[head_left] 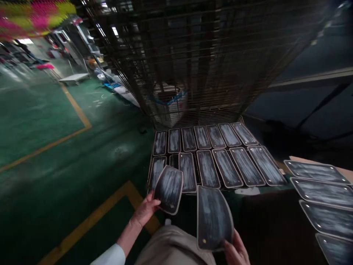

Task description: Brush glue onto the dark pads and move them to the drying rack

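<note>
A dark rounded panel with whitish streaks is held by its lower left edge in my left hand, above the near left part of a rack shelf. My right hand grips a second, similar panel at its lower right corner, in front of the shelf. Both panels look slightly bent. Beyond them, two rows of like panels lie side by side on the shelf. A dark gap shows in the near row, partly behind the left panel.
A tall wire rack rises behind the rows. More panels lie on a surface at the right. Green floor with yellow lines spreads out at the left, with a low white cart farther back.
</note>
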Demonstrator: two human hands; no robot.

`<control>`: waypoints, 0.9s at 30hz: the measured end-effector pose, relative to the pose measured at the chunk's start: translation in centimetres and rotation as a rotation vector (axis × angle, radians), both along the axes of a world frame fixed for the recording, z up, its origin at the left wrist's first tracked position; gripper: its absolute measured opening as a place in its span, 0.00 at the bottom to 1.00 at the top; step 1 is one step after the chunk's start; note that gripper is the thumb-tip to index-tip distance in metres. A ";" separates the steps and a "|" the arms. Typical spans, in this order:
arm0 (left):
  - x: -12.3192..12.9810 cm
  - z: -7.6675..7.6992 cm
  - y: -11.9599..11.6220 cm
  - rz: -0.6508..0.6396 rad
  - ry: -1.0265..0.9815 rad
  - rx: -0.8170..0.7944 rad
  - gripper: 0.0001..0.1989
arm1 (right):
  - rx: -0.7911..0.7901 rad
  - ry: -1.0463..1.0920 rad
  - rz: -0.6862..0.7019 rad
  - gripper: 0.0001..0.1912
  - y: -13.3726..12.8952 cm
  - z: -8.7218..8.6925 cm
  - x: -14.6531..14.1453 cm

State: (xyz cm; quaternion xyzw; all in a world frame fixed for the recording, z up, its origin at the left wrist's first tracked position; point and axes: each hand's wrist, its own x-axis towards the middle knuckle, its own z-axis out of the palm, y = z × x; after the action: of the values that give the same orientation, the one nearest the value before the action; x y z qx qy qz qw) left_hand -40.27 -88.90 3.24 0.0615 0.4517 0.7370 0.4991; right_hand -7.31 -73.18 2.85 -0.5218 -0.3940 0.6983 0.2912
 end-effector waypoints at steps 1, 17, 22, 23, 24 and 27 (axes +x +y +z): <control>-2.5 -0.6 -1.1 0.041 0.011 -0.005 0.29 | 0.017 0.055 0.075 0.32 -0.1 0.2 -4.0; -15.1 -16.9 -4.9 0.180 -0.134 -0.322 0.27 | -0.034 -0.096 0.219 0.37 -0.4 -13.5 -30.2; -14.5 -19.1 -4.7 0.171 -0.157 -0.387 0.25 | 0.129 -0.276 0.209 0.34 -0.6 -15.6 -30.4; -14.4 -19.3 -4.6 0.180 -0.156 -0.407 0.25 | 0.175 -0.297 0.202 0.33 -0.5 -15.8 -30.5; -14.4 -19.5 -4.5 0.193 -0.153 -0.436 0.24 | 0.210 -0.315 0.196 0.32 -0.4 -16.0 -30.7; -14.3 -20.0 -3.9 0.229 -0.134 -0.543 0.19 | 0.263 -0.362 0.181 0.32 -0.1 -16.5 -30.9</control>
State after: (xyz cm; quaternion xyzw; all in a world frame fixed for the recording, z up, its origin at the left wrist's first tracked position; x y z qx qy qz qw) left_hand -54.57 -92.84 -16.71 -0.1742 0.6023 0.6430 0.4397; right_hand -38.22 -73.32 -13.63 -0.5584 -0.5725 0.5595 0.2175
